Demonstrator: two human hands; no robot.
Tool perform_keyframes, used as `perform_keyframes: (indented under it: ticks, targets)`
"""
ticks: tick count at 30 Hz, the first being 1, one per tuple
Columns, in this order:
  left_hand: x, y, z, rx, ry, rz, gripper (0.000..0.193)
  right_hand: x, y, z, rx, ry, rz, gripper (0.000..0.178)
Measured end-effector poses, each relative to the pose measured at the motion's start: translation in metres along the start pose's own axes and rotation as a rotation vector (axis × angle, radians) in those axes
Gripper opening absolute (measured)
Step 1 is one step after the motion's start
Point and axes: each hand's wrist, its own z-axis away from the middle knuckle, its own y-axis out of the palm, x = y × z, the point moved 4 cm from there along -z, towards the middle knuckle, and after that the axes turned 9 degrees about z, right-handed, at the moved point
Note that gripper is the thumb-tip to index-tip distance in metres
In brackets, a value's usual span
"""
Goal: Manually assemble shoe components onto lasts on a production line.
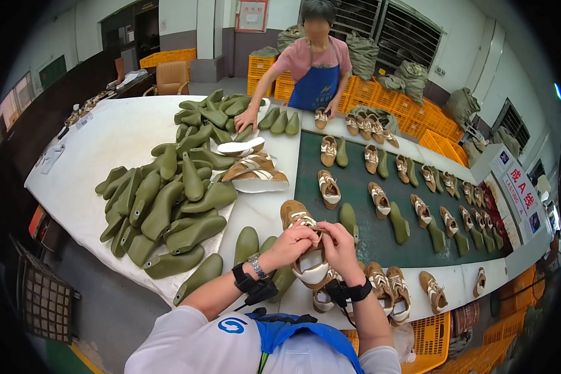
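A tan sneaker with white stripes and laces (293, 214) is between my hands, its toe pointing away and its pale heel towards me. My left hand (291, 245) pinches the sneaker around the tongue and collar opening. From the other side, my right hand (341, 247) has its fingers closed at the same opening; the fingertips nearly meet. Just left of my left wrist lie green shoe lasts (246, 245). Several more tan sneakers (397, 293) stand along the near table edge, beside my right forearm.
A large heap of green lasts (159, 206) covers the white table at left. Sneakers and lasts stand in rows on a dark green conveyor belt (371, 250). Across the table, a co-worker in a blue apron (315, 84) reaches to the lasts. Orange crates (431, 340) stand below the near edge.
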Motion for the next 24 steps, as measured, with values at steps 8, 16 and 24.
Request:
perform_keyframes:
  ticks: [8,16,24]
  targets:
    - [-0.012,0.005,0.011,-0.012,0.173,-0.525,0.021,0.019,0.012,0.015,0.007,-0.094,0.22,0.04]
    - [-0.029,0.014,0.018,-0.112,0.405,-0.382,0.013,0.025,0.007,0.009,-0.044,0.007,0.013,0.027]
    - [-0.015,0.007,0.019,-0.153,0.444,-0.513,0.016,0.012,0.016,0.013,0.045,-0.049,0.07,0.029]
